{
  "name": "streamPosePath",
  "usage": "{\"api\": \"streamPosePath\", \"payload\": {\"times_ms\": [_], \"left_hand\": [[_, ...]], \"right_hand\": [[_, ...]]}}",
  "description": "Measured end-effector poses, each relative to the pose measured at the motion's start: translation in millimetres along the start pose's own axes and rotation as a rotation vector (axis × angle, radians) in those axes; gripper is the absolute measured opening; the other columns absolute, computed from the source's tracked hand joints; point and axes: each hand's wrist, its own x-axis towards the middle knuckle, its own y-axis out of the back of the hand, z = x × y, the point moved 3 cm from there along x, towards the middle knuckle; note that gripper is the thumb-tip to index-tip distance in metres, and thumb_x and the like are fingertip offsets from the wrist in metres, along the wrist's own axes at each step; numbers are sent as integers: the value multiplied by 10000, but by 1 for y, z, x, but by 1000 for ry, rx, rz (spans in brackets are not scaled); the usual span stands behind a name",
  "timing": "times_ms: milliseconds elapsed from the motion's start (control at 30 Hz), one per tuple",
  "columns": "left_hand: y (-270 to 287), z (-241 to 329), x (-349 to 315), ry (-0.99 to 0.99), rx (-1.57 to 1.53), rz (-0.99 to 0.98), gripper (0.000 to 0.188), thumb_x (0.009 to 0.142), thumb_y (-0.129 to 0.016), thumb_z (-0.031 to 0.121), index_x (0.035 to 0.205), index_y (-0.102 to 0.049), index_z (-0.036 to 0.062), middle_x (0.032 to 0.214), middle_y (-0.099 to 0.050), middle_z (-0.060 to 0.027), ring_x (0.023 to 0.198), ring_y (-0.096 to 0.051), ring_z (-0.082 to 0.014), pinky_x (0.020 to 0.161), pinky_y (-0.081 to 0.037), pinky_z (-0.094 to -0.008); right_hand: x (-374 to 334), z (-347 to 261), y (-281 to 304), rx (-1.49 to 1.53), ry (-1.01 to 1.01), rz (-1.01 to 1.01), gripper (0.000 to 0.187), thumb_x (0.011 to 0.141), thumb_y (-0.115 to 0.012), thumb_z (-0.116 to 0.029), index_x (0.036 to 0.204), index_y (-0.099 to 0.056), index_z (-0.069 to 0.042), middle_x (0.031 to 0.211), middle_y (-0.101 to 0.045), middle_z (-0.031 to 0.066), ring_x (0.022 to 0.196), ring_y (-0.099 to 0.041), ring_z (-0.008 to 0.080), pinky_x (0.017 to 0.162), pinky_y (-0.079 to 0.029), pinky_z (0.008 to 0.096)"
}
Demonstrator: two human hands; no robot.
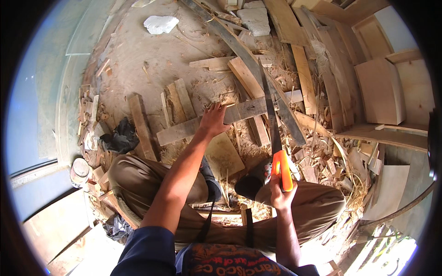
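Observation:
My right hand (282, 195) is closed around the orange handle of a handsaw (284, 170). The saw's dark blade points away from me and crosses a grey-brown wooden board (248, 109) near its right end. Whether the teeth touch the wood I cannot tell. Left of the blade, my left hand (214, 118) grips that board, its fingers curled over the far edge. The board lies aslant before my feet, across other pieces of wood. A long dark plank (244, 53) runs from the far side to just right of the saw.
Offcuts and shavings (317, 165) litter the ground on the right. Loose boards (182, 99) lie beyond the left hand. A black plastic bag (120, 137) and a can (80, 171) are at the left. Wooden cabinet parts (380, 89) stand right; a white lump (160, 25) lies far off.

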Motion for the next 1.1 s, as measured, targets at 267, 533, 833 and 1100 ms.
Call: {"api": "streamPosePath", "payload": {"times_ms": [267,533,833,1100], "left_hand": [[-4,-18,-5,77,36,147,801,809,-803,356,1453,-410,86,1434,-424,-169,1372,-397,-345,1092,-381,-541],[-13,-18,7,8,6,196,782,801,-795,382,1442,-439,107,1366,-475,-147,1342,-428,-337,1089,-356,-542],[-29,-50,20,235,-368,497,554,1008,-447,530,1150,-655,36,1217,-641,-158,1220,-537,-331,1083,-313,-532],[-20,-29,28,538,-251,380,495,998,-403,409,925,-752,66,820,-720,-178,859,-691,-324,981,-375,-433]], "right_hand": [[-24,-13,-23,-88,-59,-115,147,896,-649,-63,786,-611,27,568,-517,-2,567,-450,35,490,-380,267],[-19,-12,-26,-51,-128,-106,203,904,-672,-98,760,-584,13,561,-531,14,552,-472,50,494,-397,270],[-17,-33,-30,-173,-24,-274,223,930,-694,-166,999,-580,13,754,-662,102,670,-641,153,639,-517,297],[-19,-44,-35,-323,-19,-292,331,928,-710,-148,1173,-567,23,823,-642,119,735,-642,213,701,-521,340]]}}
